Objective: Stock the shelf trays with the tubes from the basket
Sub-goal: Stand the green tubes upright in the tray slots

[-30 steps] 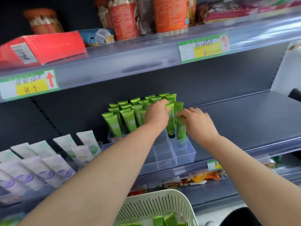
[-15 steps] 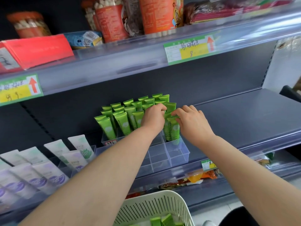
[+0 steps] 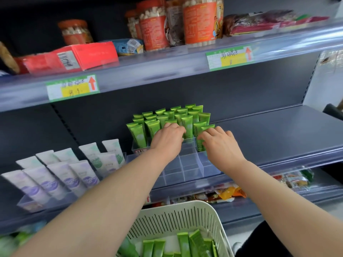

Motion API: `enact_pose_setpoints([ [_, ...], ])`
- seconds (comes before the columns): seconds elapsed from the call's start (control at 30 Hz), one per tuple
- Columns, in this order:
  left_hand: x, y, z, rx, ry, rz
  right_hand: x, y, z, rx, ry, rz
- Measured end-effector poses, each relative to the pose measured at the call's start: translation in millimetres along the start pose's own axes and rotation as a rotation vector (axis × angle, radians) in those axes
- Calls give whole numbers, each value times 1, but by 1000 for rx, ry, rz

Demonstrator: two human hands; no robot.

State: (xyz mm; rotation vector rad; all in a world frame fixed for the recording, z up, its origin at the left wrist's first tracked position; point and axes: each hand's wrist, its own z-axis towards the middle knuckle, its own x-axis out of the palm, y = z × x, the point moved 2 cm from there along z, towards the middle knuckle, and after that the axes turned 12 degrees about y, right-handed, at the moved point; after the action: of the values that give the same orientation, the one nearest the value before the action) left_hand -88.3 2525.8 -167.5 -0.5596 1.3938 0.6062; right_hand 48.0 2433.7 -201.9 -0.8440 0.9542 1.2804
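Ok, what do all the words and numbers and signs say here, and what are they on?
No word or number here is sharp enough to quote.
Left price tag: a red arrow pointing up; the handwriting is too blurred.
Right price tag: a red arrow pointing up; the handwriting is too blurred.
Red box: barcode sticker, too blurred.
Orange jars: print too small.
Green tubes and white tubes: print too small.

Both forearms are bare up to the frame's edge, as are the left hand (image 3: pixel 168 140) and right hand (image 3: pixel 220 145). Black clothing (image 3: pixel 274 242) shows beneath the right forearm.
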Motion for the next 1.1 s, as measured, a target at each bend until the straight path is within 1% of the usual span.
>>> enact_pose_setpoints([
  [0.1, 10, 10, -27, -18, 32, 19, 10, 18, -14, -33, 11, 3],
  [0.23, 27, 17, -71, -43, 65, -25, 26, 50, -35, -88, 59, 34],
  [0.47, 86, 38, -151, -67, 168, -77, 79, 111, -82, -169, 273, 87],
  [0.53, 105, 47, -168, -115, 205, -127, 94, 124, -93, -180, 359, 100],
  [0.63, 133, 61, -194, -186, 306, -182, 119, 137, -111, -193, 526, 125],
  [0.87, 200, 76, -240, -317, 493, -343, 171, 155, -146, -176, 909, 74],
  [1.0, 230, 81, -254, -396, 556, -416, 202, 168, -157, -150, 1054, 34],
  [1.1, 245, 85, -257, -433, 604, -421, 218, 178, -159, -139, 1130, 9],
])
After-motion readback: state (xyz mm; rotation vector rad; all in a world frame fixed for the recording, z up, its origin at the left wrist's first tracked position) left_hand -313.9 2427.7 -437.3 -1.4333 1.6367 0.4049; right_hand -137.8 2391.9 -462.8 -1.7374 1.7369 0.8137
